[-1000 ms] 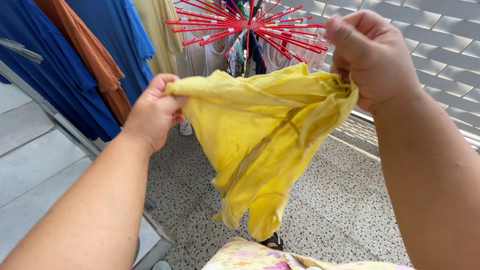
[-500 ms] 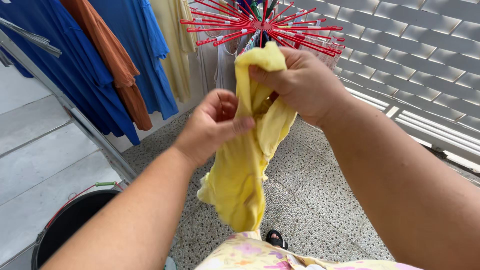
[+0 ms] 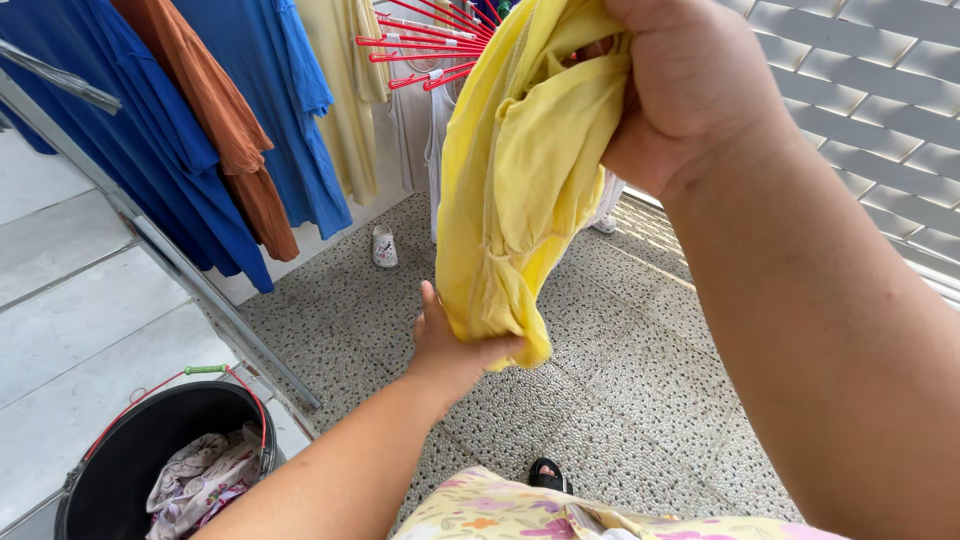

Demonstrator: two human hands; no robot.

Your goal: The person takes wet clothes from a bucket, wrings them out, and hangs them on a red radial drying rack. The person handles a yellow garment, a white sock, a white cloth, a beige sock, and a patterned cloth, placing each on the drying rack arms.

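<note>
A: blue shirts (image 3: 170, 130) hang along the wall, black bucket (image 3: 140, 450) sits on the floor. What's with the yellow cloth (image 3: 520, 170)?

B: Stretched upright. Right hand (image 3: 690, 85) fingers clamp the top, left hand (image 3: 450, 345) pinches the bottom hem. Looks like straightening it, mid-pull.

blk bucket (image 3: 130, 440) w/ laundry | blue shirts (image 3: 130, 130) | red peg hanger (image 3: 425, 40)
</note>
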